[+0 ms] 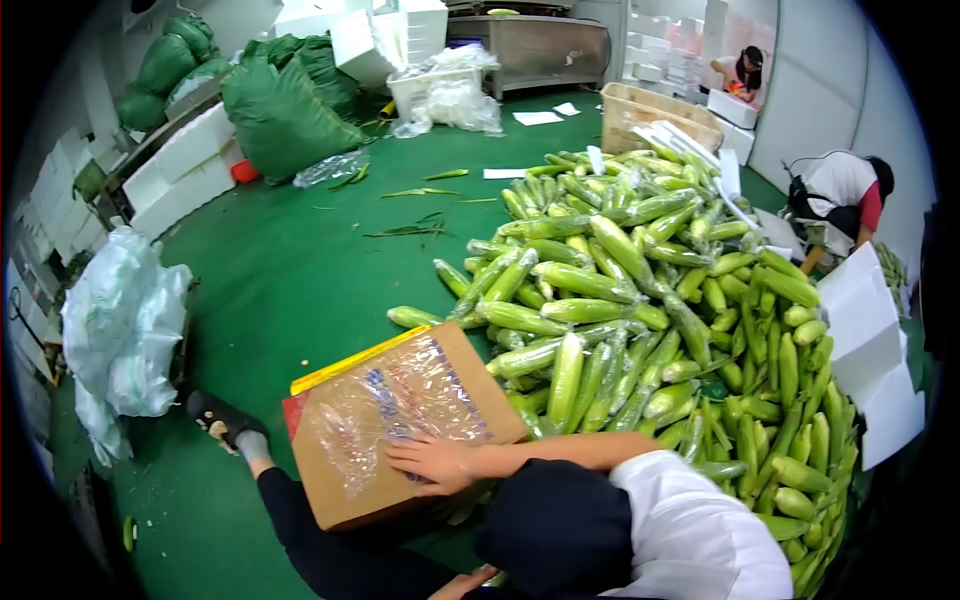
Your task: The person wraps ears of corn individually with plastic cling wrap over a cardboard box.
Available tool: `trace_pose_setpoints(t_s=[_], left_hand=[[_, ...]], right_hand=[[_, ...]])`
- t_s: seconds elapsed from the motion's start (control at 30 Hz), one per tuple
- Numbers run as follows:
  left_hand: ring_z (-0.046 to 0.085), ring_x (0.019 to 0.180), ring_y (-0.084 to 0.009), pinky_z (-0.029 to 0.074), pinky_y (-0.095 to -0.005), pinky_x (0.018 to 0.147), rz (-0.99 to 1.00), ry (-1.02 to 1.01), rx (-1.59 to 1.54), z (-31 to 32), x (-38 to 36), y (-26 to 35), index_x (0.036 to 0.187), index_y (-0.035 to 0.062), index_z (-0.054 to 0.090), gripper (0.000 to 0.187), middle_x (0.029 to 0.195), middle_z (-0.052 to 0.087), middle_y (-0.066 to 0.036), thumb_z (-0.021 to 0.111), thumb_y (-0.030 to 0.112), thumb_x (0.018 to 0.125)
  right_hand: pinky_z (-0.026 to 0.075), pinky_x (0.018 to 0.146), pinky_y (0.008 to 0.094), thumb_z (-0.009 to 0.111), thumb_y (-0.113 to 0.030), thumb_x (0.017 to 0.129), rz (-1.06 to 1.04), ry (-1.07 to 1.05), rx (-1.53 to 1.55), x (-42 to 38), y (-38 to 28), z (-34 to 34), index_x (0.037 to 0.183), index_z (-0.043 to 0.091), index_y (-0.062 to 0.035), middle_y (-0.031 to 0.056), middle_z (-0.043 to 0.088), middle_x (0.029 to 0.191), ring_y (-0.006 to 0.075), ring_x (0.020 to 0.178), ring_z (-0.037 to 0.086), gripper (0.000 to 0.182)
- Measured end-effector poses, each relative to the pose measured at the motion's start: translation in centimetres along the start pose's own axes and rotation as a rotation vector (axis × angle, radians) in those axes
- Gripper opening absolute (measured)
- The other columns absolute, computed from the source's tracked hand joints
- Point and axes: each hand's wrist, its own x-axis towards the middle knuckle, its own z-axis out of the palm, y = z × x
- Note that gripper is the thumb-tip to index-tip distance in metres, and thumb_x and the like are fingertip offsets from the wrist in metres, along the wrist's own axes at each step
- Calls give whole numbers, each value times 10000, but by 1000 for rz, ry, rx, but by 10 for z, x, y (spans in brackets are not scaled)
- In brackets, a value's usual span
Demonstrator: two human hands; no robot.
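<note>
My right hand [430, 465] lies flat with fingers spread, on clear printed plastic film [395, 400] that covers the top of a cardboard box [465, 370]. Yellow shows along the box's far edge. At the bottom edge of the view is part of my left hand [465, 583]; its fingers are mostly hidden, and I cannot make out anything in it. Beside the box rises a large heap of green corn cobs [570, 290] in their husks. Many near the box are wrapped in clear film, while the cobs farther right [790, 470] look unwrapped.
Right of the heap stand white foam panels [870, 350] and a bending co-worker [840, 195]. Another person [742, 75] is at the back right. A beige crate [655, 115] stands behind the corn. Green sacks [285, 115] and pale plastic bags [125, 330] are on the left.
</note>
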Motion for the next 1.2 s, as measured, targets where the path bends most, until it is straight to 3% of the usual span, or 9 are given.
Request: trace_pose_setpoints(t_s=[0.2,0.4,0.5,0.8,0.9,0.97,1.03,1.07,1.2], left_hand=[[595,473,-201,474,-296,449,195,254,331,-28,-10,70,915,45,691,310,635,643,-100,656,352,896],[610,791,-171,492,-312,716,1658,678,850,63,-20,201,820,5,621,141,844,634,-80,729,90,789],[631,760,-237,512,-348,703,1524,319,357,91,30,203,972,29,603,312,850,632,-96,790,113,736],[629,925,-200,501,-328,827,1041,204,46,124,161,143,1156,-22,547,524,1059,646,-125,812,112,724],[628,735,-192,510,-323,686,724,133,-171,144,197,144,1064,-19,567,269,893,655,-110,675,143,879],[584,656,-196,480,-326,616,519,8,-396,169,196,184,926,6,561,293,774,613,-102,590,297,943],[582,722,-198,509,-354,662,501,-65,-570,181,228,227,1027,12,524,331,842,597,-103,630,308,926],[595,872,-217,523,-384,804,510,-125,-692,185,257,252,1166,11,476,420,1020,593,-131,646,304,918],[540,1153,-310,418,-428,1038,642,-377,-324,209,299,319,1332,16,391,517,1240,549,-173,610,276,943]], right_hand=[[491,835,305,639,-261,920,531,367,847,-107,-38,-25,957,719,-42,85,695,926,171,890,655,236],[478,584,232,584,-237,921,1076,1003,1621,-106,-4,-25,908,677,-27,40,665,781,129,715,627,230],[512,780,303,498,-279,964,732,645,1925,-112,-49,-44,1123,621,-47,59,661,1017,180,887,631,307],[494,894,393,326,-445,1011,1110,921,1669,-178,-20,14,1408,392,-119,143,549,1294,267,1138,549,518],[463,456,301,290,-546,1004,1403,943,1234,-211,-66,-29,1112,610,-83,74,610,718,170,420,511,573],[443,514,377,459,-377,996,1172,1037,587,-249,-81,-30,851,616,-34,109,568,582,225,496,566,404],[434,535,327,584,-229,916,1412,952,339,-296,-109,-37,967,597,-36,107,558,597,163,546,551,200],[455,541,393,582,-209,885,1468,1067,312,-324,-118,-30,1008,576,-17,158,607,626,289,553,607,228],[520,660,420,595,-107,816,1820,953,-15,-436,-152,-20,1056,561,6,156,649,712,335,687,651,267]])
